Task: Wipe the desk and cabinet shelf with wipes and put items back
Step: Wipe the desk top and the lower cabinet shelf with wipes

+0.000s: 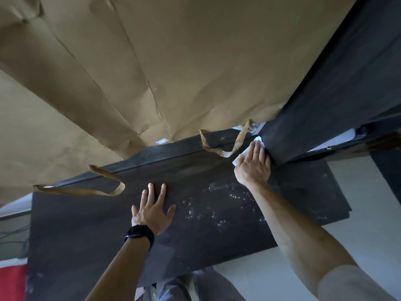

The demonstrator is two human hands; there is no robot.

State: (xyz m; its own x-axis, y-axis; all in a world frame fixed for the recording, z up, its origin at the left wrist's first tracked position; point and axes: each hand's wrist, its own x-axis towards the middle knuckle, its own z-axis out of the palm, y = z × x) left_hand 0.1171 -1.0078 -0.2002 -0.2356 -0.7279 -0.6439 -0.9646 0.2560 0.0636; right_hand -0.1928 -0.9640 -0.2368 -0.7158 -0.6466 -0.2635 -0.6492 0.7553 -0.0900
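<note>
Right grip (252, 165), flattened open, pressed the wipe (238, 159) into the far right corner of the worktop (86, 224). Left grip (152, 210) lay spread, empty. Sweeping left could snag the bag handle (217, 151).

My left hand (154, 210) lies palm down, fingers straight and spread wide, with a black watch (138, 234) at the wrist. My right hand (252, 165) reaches further forward and to the right, palm down, fingers straight and close together, forearm bare below a pale sleeve (351, 285).
</note>
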